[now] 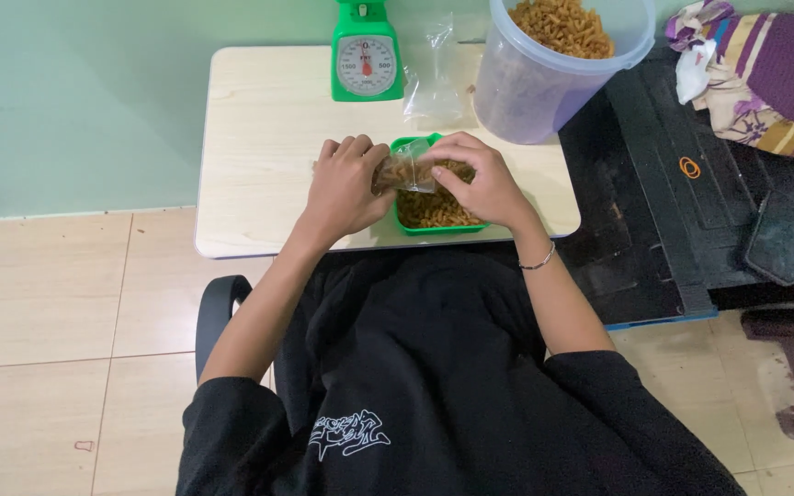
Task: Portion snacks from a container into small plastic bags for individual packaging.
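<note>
hands in view: 2, left hand (pixel 346 188) and right hand (pixel 480 184). small clear bag with brown snack sticks (pixel 403 172): 1, held between both hands. green tray (pixel 434 213) of same snack: 1. large clear plastic tub (pixel 544 69), snack-filled: 1. green dial scale (pixel 367 53): 1. empty clear bag (pixel 434 78) beside scale: 1. light wood table (pixel 268 138): 1. orange rubber band (pixel 689 167) on black mat: 1. dark phone (pixel 778 234): 1. silver bracelet (pixel 538 263): 1, right wrist.
</note>
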